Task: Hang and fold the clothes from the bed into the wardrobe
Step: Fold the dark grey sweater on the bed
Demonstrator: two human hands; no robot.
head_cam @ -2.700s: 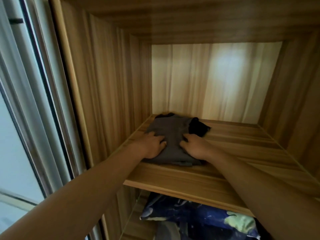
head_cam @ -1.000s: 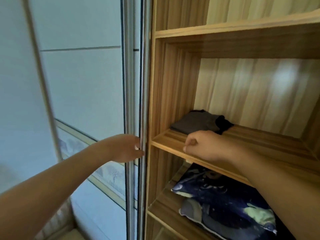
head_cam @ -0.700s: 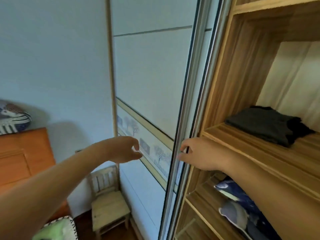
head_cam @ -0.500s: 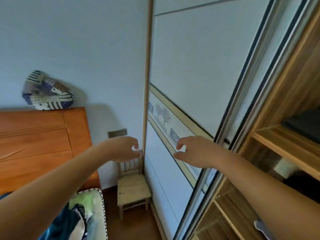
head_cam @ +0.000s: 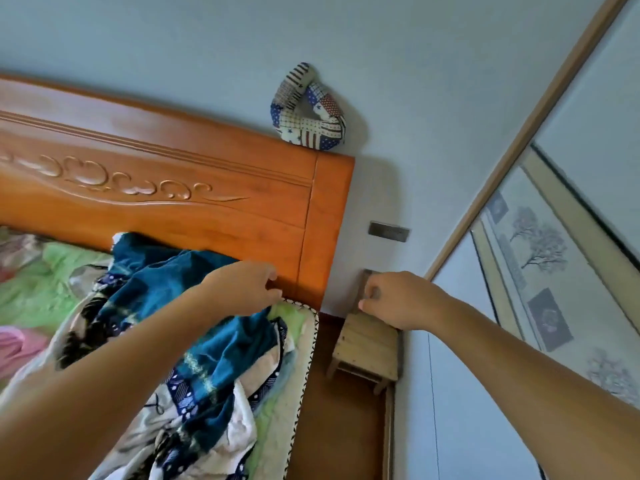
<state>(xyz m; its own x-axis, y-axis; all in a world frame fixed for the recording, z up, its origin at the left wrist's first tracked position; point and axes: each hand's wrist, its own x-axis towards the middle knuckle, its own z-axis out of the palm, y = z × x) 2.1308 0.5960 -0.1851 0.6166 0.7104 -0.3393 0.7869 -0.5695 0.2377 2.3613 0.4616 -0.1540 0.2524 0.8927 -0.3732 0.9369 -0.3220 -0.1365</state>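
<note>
A heap of blue, white and dark patterned cloth (head_cam: 194,344) lies on the bed (head_cam: 291,386) at lower left, with pink fabric (head_cam: 14,344) at the left edge. My left hand (head_cam: 246,289) hovers over the heap near the headboard, fingers loosely curled and holding nothing. My right hand (head_cam: 394,299) hangs in the air above a small wooden chair, fingers loosely curled and empty. The wardrobe's sliding door (head_cam: 540,271), white with a tree-print band, fills the right side. Its shelves are out of view.
An orange wooden headboard (head_cam: 173,188) runs along the wall, with a patchwork cushion (head_cam: 308,112) on its top corner. A small wooden chair (head_cam: 367,348) stands in the narrow brown floor gap (head_cam: 339,427) between bed and wardrobe. A wall plate (head_cam: 388,231) sits above it.
The view has swung left from the wardrobe shelf with the folded grey garment to the bed. Both hands left the shelf and door edge and now hang empty over the bed and chair.
</note>
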